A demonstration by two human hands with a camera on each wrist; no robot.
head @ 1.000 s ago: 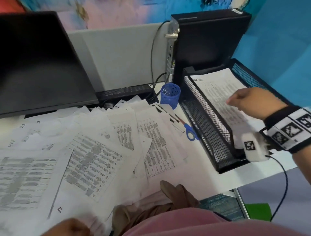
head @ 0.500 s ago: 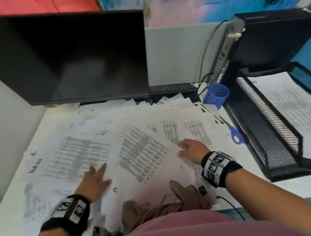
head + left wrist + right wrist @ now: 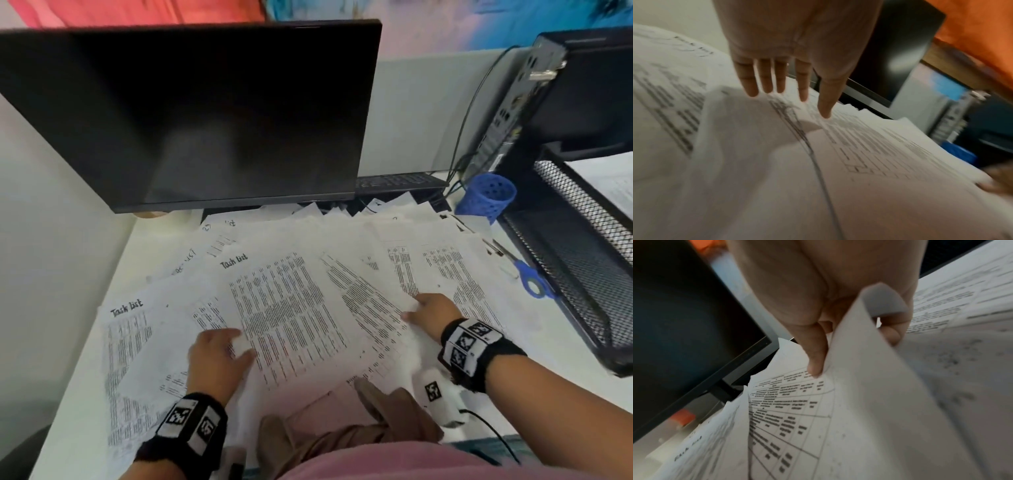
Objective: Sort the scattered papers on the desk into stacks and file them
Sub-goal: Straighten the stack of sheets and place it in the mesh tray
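Printed sheets point(image 3: 291, 308), many headed "Task list", lie overlapped across the white desk point(image 3: 154, 246). My left hand point(image 3: 236, 346) rests on them at the near left; in the left wrist view its fingers point(image 3: 764, 78) are straight and spread, their tips touching the paper point(image 3: 869, 146). My right hand point(image 3: 424, 308) is at the near right of the spread. In the right wrist view my right hand point(image 3: 838, 345) pinches the curled edge of one sheet point(image 3: 869, 394) between thumb and fingers. A black mesh tray point(image 3: 582, 274) at the right holds filed sheets point(image 3: 609, 178).
A dark monitor point(image 3: 205, 113) stands over the far side of the papers. A black PC tower point(image 3: 565, 102) with cables is behind the tray. A blue pen cup point(image 3: 488, 197) and blue-handled scissors point(image 3: 527, 277) lie between papers and tray. Brown cloth point(image 3: 342, 431) hangs at the near edge.
My right hand left the sheets in the tray, came over the scattered papers and took hold of a sheet's edge. My left hand came up onto the papers at the near left.
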